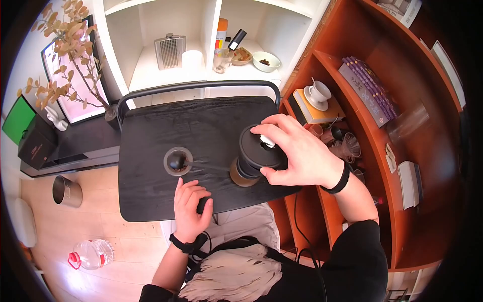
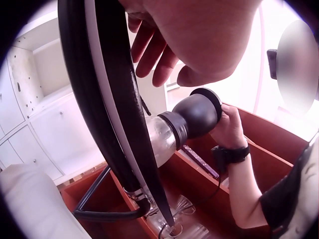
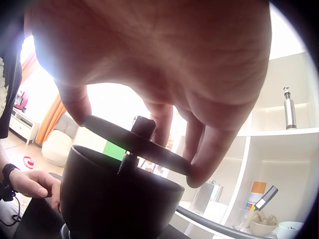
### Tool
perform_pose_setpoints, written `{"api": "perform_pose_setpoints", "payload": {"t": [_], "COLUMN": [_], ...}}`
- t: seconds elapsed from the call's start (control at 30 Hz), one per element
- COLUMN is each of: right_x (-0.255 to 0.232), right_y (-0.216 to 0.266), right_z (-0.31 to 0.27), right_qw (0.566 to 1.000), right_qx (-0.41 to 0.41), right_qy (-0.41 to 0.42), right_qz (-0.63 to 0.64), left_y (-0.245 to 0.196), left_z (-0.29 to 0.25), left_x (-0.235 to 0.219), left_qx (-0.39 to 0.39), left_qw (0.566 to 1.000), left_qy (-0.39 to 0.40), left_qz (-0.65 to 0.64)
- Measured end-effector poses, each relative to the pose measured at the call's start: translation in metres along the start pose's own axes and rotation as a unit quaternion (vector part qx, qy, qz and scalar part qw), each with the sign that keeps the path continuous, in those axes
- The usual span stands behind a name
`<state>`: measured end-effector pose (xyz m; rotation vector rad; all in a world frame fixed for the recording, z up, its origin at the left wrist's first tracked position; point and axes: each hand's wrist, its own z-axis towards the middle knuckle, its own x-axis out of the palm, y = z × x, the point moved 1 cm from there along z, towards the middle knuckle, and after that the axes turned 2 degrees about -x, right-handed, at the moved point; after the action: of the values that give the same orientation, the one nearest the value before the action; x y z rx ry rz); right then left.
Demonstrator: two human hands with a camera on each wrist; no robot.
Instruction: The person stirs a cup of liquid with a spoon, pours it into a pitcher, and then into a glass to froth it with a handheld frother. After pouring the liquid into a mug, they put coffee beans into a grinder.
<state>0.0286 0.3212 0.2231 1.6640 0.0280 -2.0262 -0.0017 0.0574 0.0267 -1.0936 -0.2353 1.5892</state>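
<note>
My right hand (image 1: 307, 153) grips the rim of a round black lid (image 1: 259, 146) by its edge. In the right wrist view that lid (image 3: 137, 144) is tilted, with a gap between it and the dark grinder body (image 3: 117, 199); a metal shaft runs down from it. The grinder has a clear lower jar (image 2: 162, 139) and stands on the black table (image 1: 151, 126). My left hand (image 1: 193, 209) is at the table's near edge, fingers loosely bent, holding nothing visible. Just beyond its fingertips sits a small round container (image 1: 170, 171) with a black scoop (image 1: 177, 160) in it.
A black rail (image 1: 196, 84) runs along the table's far edge. Behind stand white shelves (image 1: 211, 30) with a flask (image 1: 170, 52) and bowls. A reddish wooden bookcase (image 1: 329, 53) is at the right. On the floor are a bin (image 1: 73, 194) and a bottle (image 1: 94, 254).
</note>
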Motion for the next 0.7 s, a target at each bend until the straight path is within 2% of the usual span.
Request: {"api": "perform_pose_setpoints", "payload": {"t": [0.43,0.5,0.7], "right_x": [0.004,0.007,0.008], "right_y": [0.008,0.008,0.009], "right_z": [-0.01,-0.013,-0.016], "right_qw": [0.999,1.0,0.999], "right_qx": [0.021,0.026,0.045], "right_qy": [0.027,0.002,0.0], "right_qz": [-0.016,-0.018,-0.019], "left_y": [-0.001,-0.003,-0.011], "left_z": [0.0,0.002,0.011], "left_x": [0.0,0.001,0.004], "left_qx": [-0.005,-0.013,-0.011], "left_qw": [1.0,1.0,1.0], "left_qy": [-0.001,0.0,-0.007], "left_qz": [0.004,-0.005,-0.012]}}
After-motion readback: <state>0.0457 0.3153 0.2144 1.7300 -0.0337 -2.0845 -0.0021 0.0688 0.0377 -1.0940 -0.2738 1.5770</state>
